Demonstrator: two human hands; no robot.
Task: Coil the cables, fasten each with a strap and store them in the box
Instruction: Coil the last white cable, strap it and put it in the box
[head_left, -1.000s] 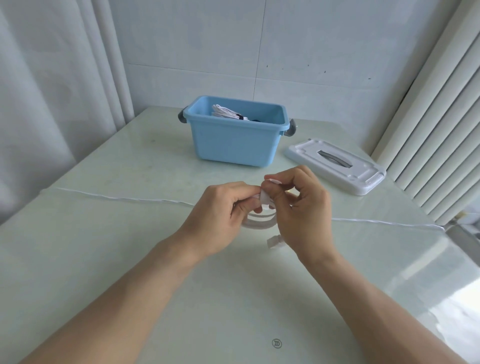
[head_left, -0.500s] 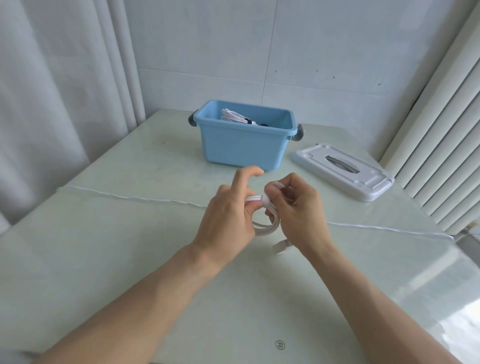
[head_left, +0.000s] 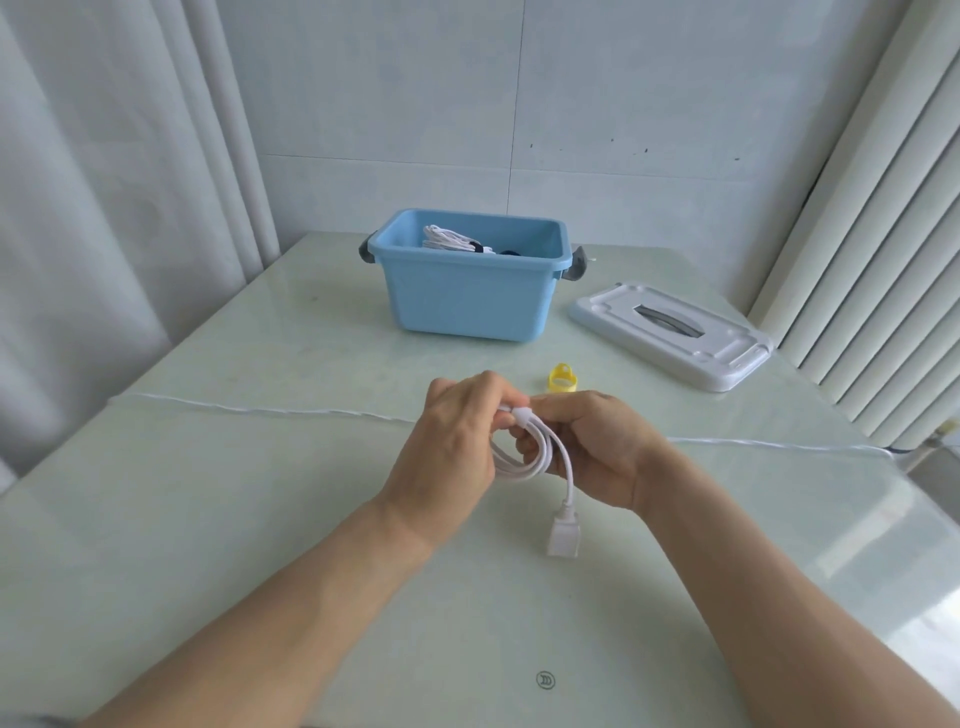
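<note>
A white cable (head_left: 537, 457) is looped into a small coil above the middle of the table. My left hand (head_left: 452, 447) grips the coil's left side, and my right hand (head_left: 597, 447) pinches its top, where one white plug end shows between the fingertips. The other plug end (head_left: 563, 538) hangs down to the tabletop. A yellow strap (head_left: 562, 378) curled into a ring lies on the table just beyond my hands. The blue box (head_left: 467, 299) stands further back, with a strapped white cable bundle (head_left: 449, 241) inside it.
The box's white lid (head_left: 670, 332) lies flat to the right of the box. A seam (head_left: 260, 409) crosses the pale green table from left to right under my hands. Curtains hang at the left, and white vertical slats stand at the right.
My hands have dropped lower and drawn apart, so more of the coil and its hanging plug shows. The camera tilted down, and the yellow strap has come into sight beyond my hands.
</note>
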